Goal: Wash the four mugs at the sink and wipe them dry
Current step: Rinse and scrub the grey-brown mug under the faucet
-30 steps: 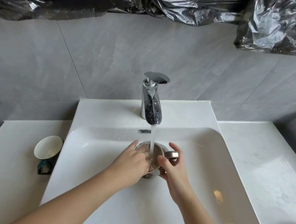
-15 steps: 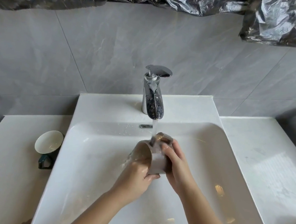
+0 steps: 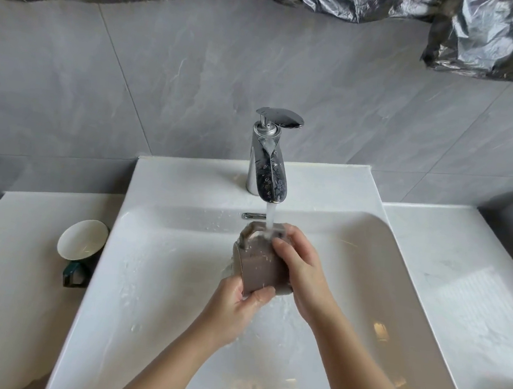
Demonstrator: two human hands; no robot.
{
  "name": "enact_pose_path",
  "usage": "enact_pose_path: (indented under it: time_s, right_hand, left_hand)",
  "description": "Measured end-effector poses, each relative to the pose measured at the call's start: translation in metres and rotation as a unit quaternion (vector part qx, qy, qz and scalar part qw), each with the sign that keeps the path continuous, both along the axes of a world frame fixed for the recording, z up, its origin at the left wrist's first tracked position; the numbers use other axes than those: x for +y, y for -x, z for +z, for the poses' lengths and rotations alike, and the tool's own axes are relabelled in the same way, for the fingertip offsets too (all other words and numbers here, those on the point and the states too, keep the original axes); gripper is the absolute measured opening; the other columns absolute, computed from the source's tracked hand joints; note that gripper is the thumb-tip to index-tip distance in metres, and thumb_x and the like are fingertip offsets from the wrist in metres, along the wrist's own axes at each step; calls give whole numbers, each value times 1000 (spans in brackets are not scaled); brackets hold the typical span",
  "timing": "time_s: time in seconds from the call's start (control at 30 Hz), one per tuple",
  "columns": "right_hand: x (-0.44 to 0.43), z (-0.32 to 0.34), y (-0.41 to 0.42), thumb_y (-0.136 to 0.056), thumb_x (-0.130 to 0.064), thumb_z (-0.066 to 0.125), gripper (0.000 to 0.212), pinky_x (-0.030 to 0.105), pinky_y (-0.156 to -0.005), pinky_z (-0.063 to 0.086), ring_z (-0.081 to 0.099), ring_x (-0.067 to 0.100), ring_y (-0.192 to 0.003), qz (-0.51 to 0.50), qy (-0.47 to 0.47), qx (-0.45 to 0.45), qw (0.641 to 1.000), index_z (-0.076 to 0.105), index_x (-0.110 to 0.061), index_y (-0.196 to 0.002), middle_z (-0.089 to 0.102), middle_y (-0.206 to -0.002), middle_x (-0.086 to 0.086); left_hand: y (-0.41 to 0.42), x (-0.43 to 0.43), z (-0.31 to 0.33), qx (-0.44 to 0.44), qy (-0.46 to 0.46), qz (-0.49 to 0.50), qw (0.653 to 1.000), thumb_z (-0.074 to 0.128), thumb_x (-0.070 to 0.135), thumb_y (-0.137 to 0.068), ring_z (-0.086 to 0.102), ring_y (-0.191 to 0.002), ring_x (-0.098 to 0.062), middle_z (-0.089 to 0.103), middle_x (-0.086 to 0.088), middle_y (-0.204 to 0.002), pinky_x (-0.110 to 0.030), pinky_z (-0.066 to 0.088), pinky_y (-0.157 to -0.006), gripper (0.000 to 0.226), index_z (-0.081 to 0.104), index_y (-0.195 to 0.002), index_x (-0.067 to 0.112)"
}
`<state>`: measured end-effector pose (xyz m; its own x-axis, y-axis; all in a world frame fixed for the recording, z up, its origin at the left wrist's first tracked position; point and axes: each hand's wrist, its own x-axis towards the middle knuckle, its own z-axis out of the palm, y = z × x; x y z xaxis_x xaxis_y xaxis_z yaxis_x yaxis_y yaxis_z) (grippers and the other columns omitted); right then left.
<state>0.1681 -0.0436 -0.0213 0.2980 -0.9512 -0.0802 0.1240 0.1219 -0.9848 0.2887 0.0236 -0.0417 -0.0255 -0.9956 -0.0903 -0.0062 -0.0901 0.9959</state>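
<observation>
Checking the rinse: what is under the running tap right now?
The water stream lands on the handle side of the brown mug, tipped sideways and gripped by the left hand and right hand above the sink basin. The mug's inside and the basin directly beneath are hidden.

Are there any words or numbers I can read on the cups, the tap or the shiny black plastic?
No, there are none to read. The brown mug, the green mug, the tap, the sink and the black plastic show no words, numbers or signs.
</observation>
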Motion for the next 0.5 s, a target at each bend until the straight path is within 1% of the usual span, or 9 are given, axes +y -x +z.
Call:
enact_pose_path:
  time_s: [0.1, 0.17, 0.23, 0.27, 0.3, 0.37, 0.4, 0.47, 0.5]
  right_hand:
    - [-7, 3, 2, -85, -20, 57, 7, 31, -75, 40, 54, 14, -82, 25, -16, -9, 1000, 63, -16, -85, 64, -86, 1]
    - [-12, 8, 2, -83, -21, 59, 10, 27, -65, 38, 50, 11, -72, 46, -23, -16, 999, 58, -21, -73, 59, -75, -3]
    - [-14, 12, -1, -82, -21, 61, 16, 23, -59, 38, 49, 9, -66, 57, -30, -19, 998, 54, -23, -68, 57, -70, -5]
    - [-14, 12, -4, -80, -22, 62, 15, 22, -58, 39, 50, 10, -66, 49, -38, -21, 998, 53, -21, -68, 58, -70, -4]
    - [-13, 12, -7, -79, -23, 62, 13, 24, -59, 40, 51, 12, -68, 33, -51, -29, 998, 54, -15, -72, 59, -73, -1]
    - [-10, 8, -11, -79, -27, 59, 28, 30, -67, 43, 53, 21, -80, 3, -78, -40, 996, 55, -1, -89, 60, -83, 8]
    - [-8, 6, -12, -80, -28, 57, 33, 32, -71, 44, 55, 24, -84, -3, -83, -39, 996, 57, 0, -97, 63, -88, 10]
    - [-5, 0, -10, -82, -29, 54, 39, 33, -85, 49, 63, 23, -98, -6, -72, -39, 997, 62, -14, -117, 71, -103, 4]
    - [-3, -3, -7, -84, -29, 53, 46, 32, -95, 48, 63, 20, -109, -4, -60, -36, 998, 57, -23, -130, 71, -114, -2]
  left_hand:
    - [-6, 1, -3, 9, -9, -4, 1000, 63, 35, -81, 66, -108, -18, 73, -1, -109, -32, 51, -95, 35, 67, -111, 17]
    - [-10, 1, -4, 16, -9, -2, 1000, 64, 38, -78, 66, -107, -19, 73, -3, -108, -33, 51, -94, 37, 67, -109, 18]
    - [-10, 1, -2, 24, -2, 5, 1000, 65, 38, -77, 67, -104, -18, 74, 0, -105, -31, 52, -91, 38, 67, -108, 17]
    - [-10, 0, 0, 30, 4, 20, 999, 66, 37, -77, 67, -102, -16, 74, 2, -104, -28, 53, -87, 38, 65, -109, 17]
    - [-9, -1, 4, 39, 14, 41, 998, 67, 32, -79, 68, -99, -14, 74, 4, -102, -25, 53, -82, 36, 63, -111, 16]
    - [-8, -4, 9, 37, 45, 93, 994, 63, 22, -82, 69, -96, -10, 73, 6, -101, -19, 52, -77, 34, 60, -115, 15]
    - [-7, -5, 11, 14, 61, 112, 992, 62, 22, -83, 69, -96, -9, 73, 6, -101, -20, 53, -77, 33, 60, -115, 17]
    - [-3, -6, 13, -24, 71, 132, 988, 62, 26, -83, 68, -96, -9, 72, 5, -100, -23, 53, -79, 31, 61, -113, 20]
    - [-1, -8, 14, -19, 67, 134, 988, 61, 26, -83, 68, -95, -9, 73, 6, -100, -21, 53, -78, 30, 61, -113, 20]
